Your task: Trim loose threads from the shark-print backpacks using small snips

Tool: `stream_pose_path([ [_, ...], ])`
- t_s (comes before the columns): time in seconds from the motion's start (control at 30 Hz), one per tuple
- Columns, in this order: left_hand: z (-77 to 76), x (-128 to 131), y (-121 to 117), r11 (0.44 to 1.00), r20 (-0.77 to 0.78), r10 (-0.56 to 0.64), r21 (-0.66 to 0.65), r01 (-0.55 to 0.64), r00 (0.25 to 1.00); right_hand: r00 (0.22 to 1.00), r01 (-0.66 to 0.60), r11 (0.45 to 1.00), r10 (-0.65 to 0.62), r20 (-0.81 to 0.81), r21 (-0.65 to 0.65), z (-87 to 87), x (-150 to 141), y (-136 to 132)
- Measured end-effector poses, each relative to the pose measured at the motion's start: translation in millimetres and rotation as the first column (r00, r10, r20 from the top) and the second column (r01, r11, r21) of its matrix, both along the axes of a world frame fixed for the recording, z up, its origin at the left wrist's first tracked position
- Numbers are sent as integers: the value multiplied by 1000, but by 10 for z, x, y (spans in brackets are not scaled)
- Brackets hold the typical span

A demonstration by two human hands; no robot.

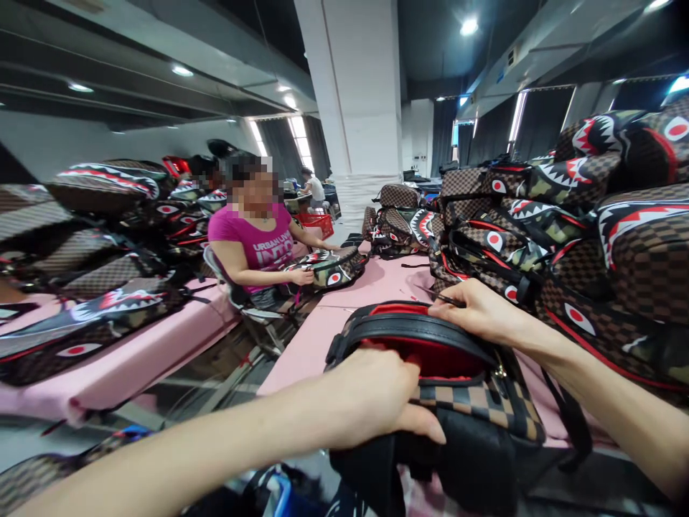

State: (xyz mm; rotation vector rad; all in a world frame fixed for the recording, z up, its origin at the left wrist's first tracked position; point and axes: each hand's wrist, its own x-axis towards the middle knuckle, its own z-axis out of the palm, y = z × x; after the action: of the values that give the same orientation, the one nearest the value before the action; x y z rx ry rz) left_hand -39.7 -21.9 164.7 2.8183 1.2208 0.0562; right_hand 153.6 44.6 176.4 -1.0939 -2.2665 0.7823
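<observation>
A brown checkered backpack (479, 402) with black trim and red lining lies in front of me, its zipped compartment partly open. My left hand (377, 391) grips the near edge of the opening, fingers inside against the red lining and thumb outside. At the far rim, my right hand (479, 309) is closed in a pinch around a thin dark pointed tool (449, 299), whose exact kind I cannot make out. A metal zipper pull (500, 370) hangs at the right end of the opening. Black straps (570, 424) trail off the right side.
Piles of similar shark-mouth backpacks rise on the right (570, 251) and on the left table (108, 309). Across the pink-covered table (301, 345), a co-worker (258, 237) in a magenta shirt sits handling another backpack (334, 269). A white pillar (358, 108) stands behind.
</observation>
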Motion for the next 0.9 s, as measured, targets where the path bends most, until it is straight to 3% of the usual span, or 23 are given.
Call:
stream_pose_path([
  [0.07, -81, 3, -99, 980, -106, 52, 198, -30, 993, 999, 22, 1000, -22, -45, -11, -37, -6, 55],
  [0.13, -93, 3, -160, 964, -139, 53, 265, -15, 989, 997, 15, 998, -19, -70, -56, -61, -9, 96],
  [0.27, 86, -4, -110, 998, -142, -45, 31, 50, 989, 997, 28, 996, -34, -68, -87, -68, -16, 109],
  [0.4, 237, -14, 39, 943, -72, -145, -313, 116, 987, 998, -18, 995, 12, -65, -98, -68, -2, 82],
  [0.53, 226, -14, 93, 906, 75, -150, -388, 167, 986, 997, -36, 995, 29, -71, -93, -73, 32, 73],
  [0.6, 198, 0, 79, 929, 123, -115, -338, 150, 986, 995, -39, 993, 28, -100, -110, -70, 45, 79],
  [0.73, 110, 47, 10, 998, 247, -20, -52, 34, 969, 982, -62, 995, 46, -182, -82, -66, 55, 113],
  [0.8, 34, 59, -29, 998, 326, -52, 62, 34, 944, 977, -57, 996, 42, -209, -67, -77, 57, 132],
  [0.9, -106, 44, -70, 960, 414, -202, 263, 95, 888, 981, -16, 998, 3, -192, -66, -110, 58, 145],
])
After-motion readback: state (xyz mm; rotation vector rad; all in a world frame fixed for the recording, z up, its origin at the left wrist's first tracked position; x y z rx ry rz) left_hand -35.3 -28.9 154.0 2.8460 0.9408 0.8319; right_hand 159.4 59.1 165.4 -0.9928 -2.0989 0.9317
